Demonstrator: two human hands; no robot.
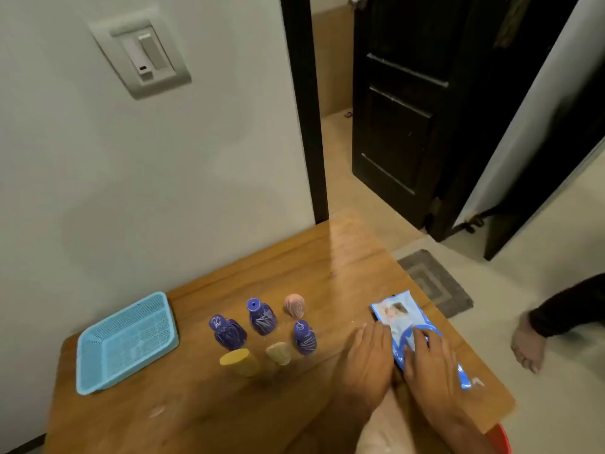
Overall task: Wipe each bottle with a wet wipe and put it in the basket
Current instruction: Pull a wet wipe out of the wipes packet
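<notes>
Nothing is wiped or binned yet: the basket (pixel 126 342) lies empty, six bottles (pixel 262 317) wait, and the wipe pack (pixel 406 326) is pressed under flat left hand (pixel 368 358) and right hand (pixel 429 362).

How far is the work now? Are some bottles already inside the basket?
None yet: the light blue plastic mesh basket holds no bottles. Both hands, left hand and right hand, rest on the blue-and-white wet wipe packet. All six small bottles stand unwiped on the wooden table.
</notes>
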